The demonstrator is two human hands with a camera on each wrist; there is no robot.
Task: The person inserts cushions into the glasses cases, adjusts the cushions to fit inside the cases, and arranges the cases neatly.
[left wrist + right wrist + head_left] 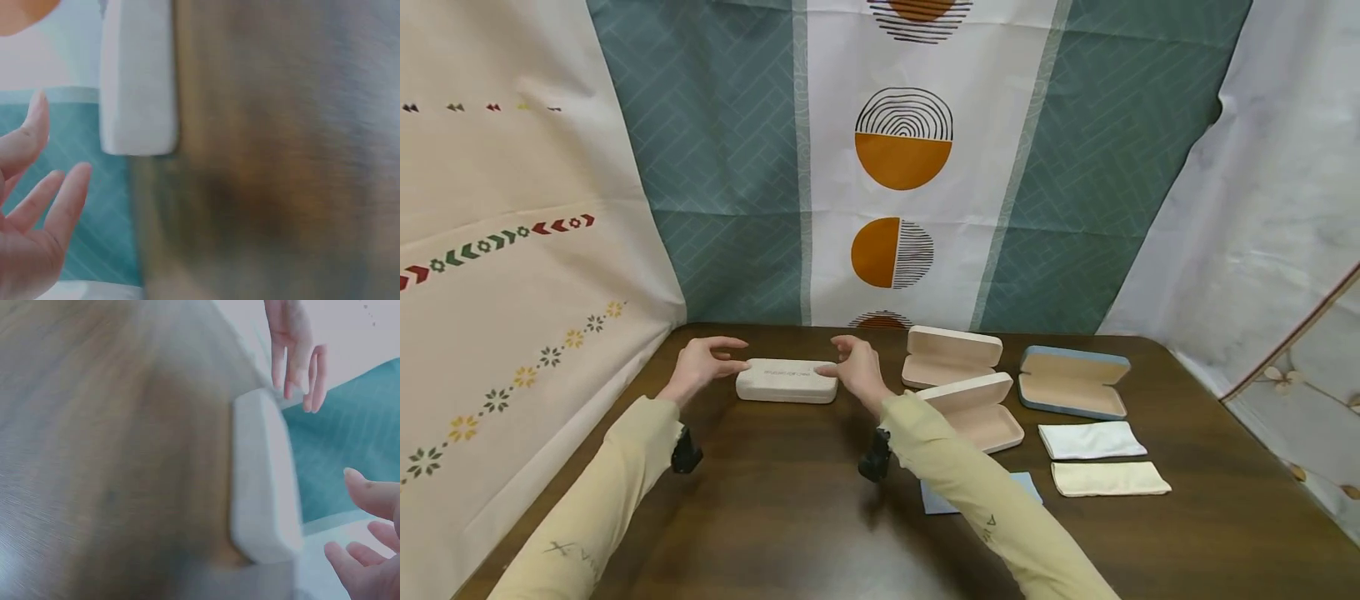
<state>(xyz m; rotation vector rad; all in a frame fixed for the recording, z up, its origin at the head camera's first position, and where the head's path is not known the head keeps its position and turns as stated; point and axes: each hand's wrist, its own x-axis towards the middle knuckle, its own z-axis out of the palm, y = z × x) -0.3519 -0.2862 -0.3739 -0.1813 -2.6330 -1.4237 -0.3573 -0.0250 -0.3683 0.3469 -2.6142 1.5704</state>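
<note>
A white glasses case (pixel 786 386), closed, with faint lettering on its lid, lies on the table at the back left. My left hand (pixel 695 368) is at its left end, thumb and fingers spread apart. On the opposite end is my right hand (pixel 860 373), its thumb by the lid's edge and its fingers raised. The left wrist view shows the left fingers (pixel 70 203) relaxed and clear of the case (pixel 139 87). In the right wrist view, both hands appear loosely extended, with a gap between the right hand (pixel 372 550) and the case (pixel 265 481).
Two open white glasses cases (pixel 951 354) and an open blue case (pixel 1071 383) stand to the right. Nearer lie a white cloth (pixel 1092 441), a cream cloth (pixel 1108 479) and a light blue cloth (pixel 1024 483), partly hidden by the right sleeve. Fabric hangs behind the wooden table (pixel 760 500).
</note>
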